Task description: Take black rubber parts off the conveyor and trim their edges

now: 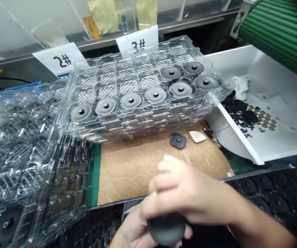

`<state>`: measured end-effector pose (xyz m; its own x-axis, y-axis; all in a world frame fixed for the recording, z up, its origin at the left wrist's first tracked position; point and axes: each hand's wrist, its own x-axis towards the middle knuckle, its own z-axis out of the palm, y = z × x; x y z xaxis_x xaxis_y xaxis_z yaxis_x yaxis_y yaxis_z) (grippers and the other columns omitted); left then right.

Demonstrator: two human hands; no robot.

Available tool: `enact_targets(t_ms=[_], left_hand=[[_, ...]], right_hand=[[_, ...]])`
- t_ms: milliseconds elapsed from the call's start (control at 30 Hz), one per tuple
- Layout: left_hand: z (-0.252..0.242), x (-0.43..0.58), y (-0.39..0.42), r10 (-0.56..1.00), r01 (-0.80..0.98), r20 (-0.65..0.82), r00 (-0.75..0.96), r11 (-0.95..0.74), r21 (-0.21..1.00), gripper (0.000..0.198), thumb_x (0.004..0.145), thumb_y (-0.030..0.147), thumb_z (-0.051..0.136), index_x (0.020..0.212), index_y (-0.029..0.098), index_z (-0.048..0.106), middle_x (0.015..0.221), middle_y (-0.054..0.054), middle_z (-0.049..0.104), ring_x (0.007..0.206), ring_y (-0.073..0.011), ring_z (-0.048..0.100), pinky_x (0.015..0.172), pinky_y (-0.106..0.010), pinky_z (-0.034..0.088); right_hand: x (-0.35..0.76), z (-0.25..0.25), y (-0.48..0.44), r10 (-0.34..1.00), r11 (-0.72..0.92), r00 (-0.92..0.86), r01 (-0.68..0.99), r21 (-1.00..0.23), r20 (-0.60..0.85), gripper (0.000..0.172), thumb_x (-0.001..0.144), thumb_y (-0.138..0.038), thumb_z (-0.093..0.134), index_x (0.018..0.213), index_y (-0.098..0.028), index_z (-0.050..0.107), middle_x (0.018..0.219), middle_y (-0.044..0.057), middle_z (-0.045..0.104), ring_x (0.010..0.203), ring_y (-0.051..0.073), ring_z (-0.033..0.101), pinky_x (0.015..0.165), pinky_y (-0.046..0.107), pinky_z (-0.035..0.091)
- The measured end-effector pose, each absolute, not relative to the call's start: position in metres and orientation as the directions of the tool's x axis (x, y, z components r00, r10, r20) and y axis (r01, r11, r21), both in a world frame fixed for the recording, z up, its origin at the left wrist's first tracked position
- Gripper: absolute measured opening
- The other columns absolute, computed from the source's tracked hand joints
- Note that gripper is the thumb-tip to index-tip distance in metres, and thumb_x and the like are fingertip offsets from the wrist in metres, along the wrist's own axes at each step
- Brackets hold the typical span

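A dark grey, smooth rounded disc-like part (pixel 167 230) is held low in the middle of the view. My left hand (pixel 135 229) is closed around it from below and the left. From the right and above, my right hand (pixel 181 187) grips the same part with bent fingers, slightly smeared by motion. Beyond my hands, a similar dark part (pixel 178 140) with a small central stub lies on a cardboard sheet (pixel 127 168). Beside it is a cream-coloured pad (pixel 197 136).
Stacked clear plastic trays (pixel 138 113) hold several grey parts in front and right pockets. More clear trays (pixel 21 144) stand at left. A white bin (pixel 283 148) at right contains black scraps and a sticker sheet. Dark parts (pixel 277 203) fill a tray at lower right.
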<state>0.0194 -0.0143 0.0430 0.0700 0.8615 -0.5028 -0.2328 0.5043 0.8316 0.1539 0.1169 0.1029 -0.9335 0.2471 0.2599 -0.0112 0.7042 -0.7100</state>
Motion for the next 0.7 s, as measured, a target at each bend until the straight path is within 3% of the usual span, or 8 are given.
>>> enact_targets(t_ms=[67, 100, 167, 200, 300, 433, 567, 700], left_hand=[[0.042, 0.017, -0.006, 0.774, -0.361, -0.574, 0.269, 0.633, 0.685, 0.042, 0.075, 0.049, 0.052, 0.092, 0.014, 0.068, 0.083, -0.008, 0.07, 0.063, -0.0213, 0.066, 0.046, -0.029, 0.053], [0.044, 0.015, -0.002, 0.729, -0.528, -0.568, 0.383, 0.677, 0.513, 0.034, 0.072, 0.041, 0.06, 0.097, 0.018, 0.067, 0.09, -0.008, 0.07, 0.07, -0.0223, 0.068, 0.049, -0.027, 0.054], [0.048, 0.013, 0.005, 0.709, -0.719, -0.488, 0.509, 0.662, 0.212, 0.037, 0.067, 0.023, 0.068, 0.103, 0.025, 0.064, 0.1, -0.005, 0.069, 0.082, -0.0227, 0.068, 0.059, -0.026, 0.056], [0.05, 0.011, 0.008, 0.719, -0.759, -0.455, 0.526, 0.638, 0.131, 0.038, 0.066, 0.018, 0.068, 0.103, 0.024, 0.064, 0.101, -0.004, 0.069, 0.085, -0.0227, 0.067, 0.063, -0.026, 0.056], [0.054, 0.007, 0.01, 0.747, -0.788, -0.423, 0.513, 0.605, 0.114, 0.034, 0.067, 0.018, 0.07, 0.1, 0.016, 0.066, 0.103, -0.008, 0.068, 0.088, -0.0237, 0.066, 0.066, -0.027, 0.057], [0.049, -0.001, 0.004, 0.783, -0.833, -0.416, 0.463, 0.544, 0.097, 0.052, 0.06, 0.035, 0.075, 0.106, 0.015, 0.063, 0.113, -0.012, 0.063, 0.095, -0.0286, 0.063, 0.069, -0.029, 0.056], [0.044, -0.009, -0.003, 0.808, -0.85, -0.42, 0.415, 0.509, 0.14, 0.06, 0.06, 0.038, 0.074, 0.114, 0.015, 0.058, 0.121, -0.013, 0.059, 0.104, -0.0308, 0.059, 0.079, -0.032, 0.053], [0.047, -0.013, -0.007, 0.844, -0.857, -0.406, 0.35, 0.463, 0.224, 0.061, 0.059, 0.037, 0.075, 0.114, 0.018, 0.057, 0.118, -0.012, 0.06, 0.103, -0.0304, 0.059, 0.082, -0.033, 0.051]], right_hand=[[0.159, 0.084, 0.124, 0.456, 0.646, -0.877, 0.207, -0.735, 0.153, 0.022, 0.086, -0.015, 0.051, 0.104, -0.023, 0.062, 0.085, 0.0, 0.061, 0.078, 0.014, 0.048, 0.072, 0.028, 0.035], [0.162, 0.071, 0.127, 0.553, 0.602, -0.827, 0.316, -0.733, 0.098, 0.022, 0.087, -0.015, 0.049, 0.104, -0.023, 0.062, 0.086, 0.001, 0.061, 0.081, 0.014, 0.05, 0.074, 0.028, 0.036], [0.165, 0.039, 0.124, 0.648, 0.531, -0.761, 0.442, -0.723, 0.01, 0.02, 0.088, -0.017, 0.05, 0.102, -0.024, 0.062, 0.087, 0.001, 0.062, 0.084, 0.014, 0.054, 0.076, 0.027, 0.04], [0.166, 0.022, 0.12, 0.653, 0.521, -0.757, 0.461, -0.719, -0.012, 0.02, 0.086, -0.018, 0.051, 0.102, -0.025, 0.062, 0.087, 0.0, 0.063, 0.084, 0.014, 0.055, 0.077, 0.027, 0.042], [0.164, -0.026, 0.094, 0.685, 0.512, -0.728, 0.508, -0.693, -0.027, 0.03, 0.085, -0.015, 0.049, 0.112, -0.025, 0.058, 0.094, 0.003, 0.063, 0.084, 0.016, 0.058, 0.076, 0.029, 0.046], [0.163, -0.059, 0.059, 0.792, 0.473, -0.611, 0.607, -0.639, 0.007, 0.046, 0.087, -0.015, 0.039, 0.132, -0.024, 0.04, 0.124, 0.013, 0.047, 0.098, 0.023, 0.054, 0.08, 0.038, 0.047], [0.162, -0.062, 0.055, 0.779, 0.522, -0.624, 0.595, -0.611, 0.058, 0.038, 0.085, -0.021, 0.049, 0.121, -0.029, 0.053, 0.125, 0.011, 0.048, 0.096, 0.025, 0.054, 0.079, 0.041, 0.047], [0.152, -0.055, 0.085, 0.774, 0.545, -0.621, 0.556, -0.628, 0.122, 0.029, 0.087, -0.022, 0.048, 0.113, -0.021, 0.059, 0.12, 0.013, 0.051, 0.092, 0.021, 0.056, 0.08, 0.038, 0.048]])
